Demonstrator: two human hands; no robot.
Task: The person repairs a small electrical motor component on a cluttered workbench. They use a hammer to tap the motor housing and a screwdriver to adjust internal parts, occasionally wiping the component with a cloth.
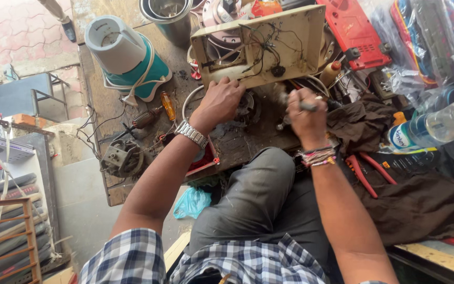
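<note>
while the left hand presses spread fingers on a dark motor part by the cream housing, the right hand grips what may be a screwdriver; clutter crowds the bench.

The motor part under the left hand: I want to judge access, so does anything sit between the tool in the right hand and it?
Nothing visible does. The left hand rests on the motor part; the right hand holds the tool beside it, only bare bench between them.

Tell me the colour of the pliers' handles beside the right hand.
Red, seen in the head view: the pliers lie on brown cloth.
</note>
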